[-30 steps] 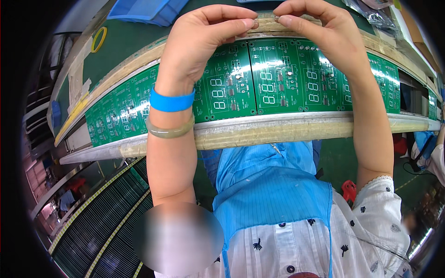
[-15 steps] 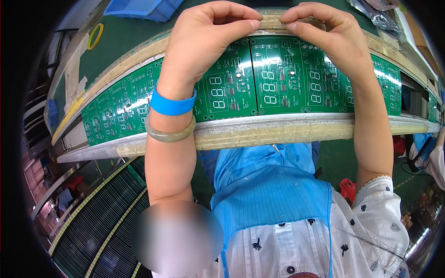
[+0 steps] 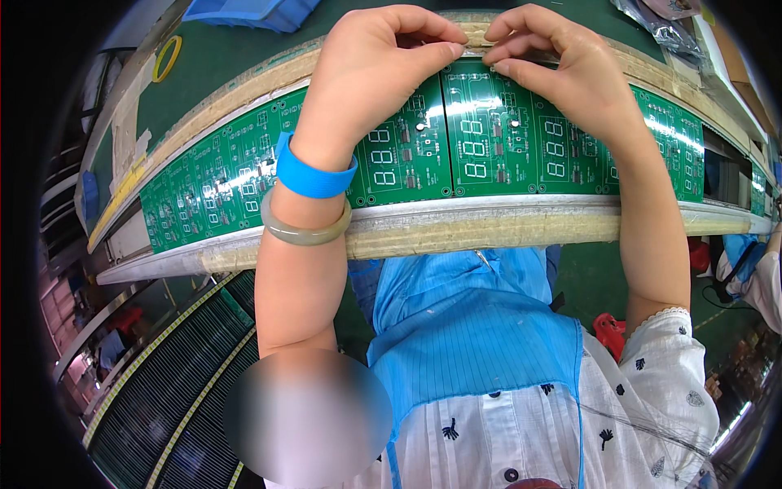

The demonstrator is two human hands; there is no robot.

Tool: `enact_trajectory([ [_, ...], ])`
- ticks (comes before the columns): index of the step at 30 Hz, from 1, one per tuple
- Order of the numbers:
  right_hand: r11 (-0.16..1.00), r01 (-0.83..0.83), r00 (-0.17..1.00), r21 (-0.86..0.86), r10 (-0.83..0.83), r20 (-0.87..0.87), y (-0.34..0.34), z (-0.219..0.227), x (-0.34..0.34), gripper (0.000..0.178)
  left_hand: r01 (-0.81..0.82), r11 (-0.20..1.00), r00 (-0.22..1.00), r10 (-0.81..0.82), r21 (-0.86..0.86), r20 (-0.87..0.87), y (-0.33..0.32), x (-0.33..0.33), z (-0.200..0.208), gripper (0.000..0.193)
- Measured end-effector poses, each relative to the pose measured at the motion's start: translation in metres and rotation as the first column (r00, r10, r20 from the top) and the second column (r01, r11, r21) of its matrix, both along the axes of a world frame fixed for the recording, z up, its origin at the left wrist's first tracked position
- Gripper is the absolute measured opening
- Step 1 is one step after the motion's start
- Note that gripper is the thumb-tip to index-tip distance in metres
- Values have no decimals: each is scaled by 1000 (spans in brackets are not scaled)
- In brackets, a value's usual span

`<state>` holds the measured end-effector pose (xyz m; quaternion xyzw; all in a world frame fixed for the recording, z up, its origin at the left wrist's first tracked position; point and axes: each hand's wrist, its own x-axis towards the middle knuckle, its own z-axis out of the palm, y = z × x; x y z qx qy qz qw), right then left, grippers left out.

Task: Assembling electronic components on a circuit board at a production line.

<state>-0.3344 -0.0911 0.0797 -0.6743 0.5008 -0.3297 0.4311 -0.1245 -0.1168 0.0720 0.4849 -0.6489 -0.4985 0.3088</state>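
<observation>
Several green circuit boards (image 3: 489,147) lie in a row along a rail track, with white digit outlines and small parts on their faces. My left hand (image 3: 375,73) is over the far edge of the boards, thumb and forefinger drawn together in a pinch; anything between the tips is too small to name. A blue wristband (image 3: 318,173) and a pale bangle (image 3: 308,228) circle that arm. Facing it across a small gap, my right hand (image 3: 566,73) has its thumb and a finger nearly meeting over the board's far edge. A tiny speck seems to sit between them.
Taped rails (image 3: 489,234) border the boards in front and behind. A blue plastic bin (image 3: 244,11) and a yellow tape ring (image 3: 167,59) lie beyond at the left. Clear plastic bags (image 3: 664,28) are at the far right. Dark slotted racks (image 3: 171,391) stand at the lower left.
My left hand has shifted slightly right and nearer. My right hand has come down a little toward the board's far edge, its fingers now bent differently. The boards have hardly moved.
</observation>
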Motion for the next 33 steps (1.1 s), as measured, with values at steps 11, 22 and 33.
enact_trajectory([
  [11,992,-61,987,-108,44,-154,-4,-22,-4,18,1,998,995,6,-62,98,6,-3,7,15],
  [22,971,-88,961,-221,24,-274,1,-20,-4,13,10,997,992,0,-80,127,9,-3,10,15],
  [33,975,-111,965,-192,59,-257,-1,-21,-9,17,18,998,991,-10,-59,130,10,-6,7,12],
])
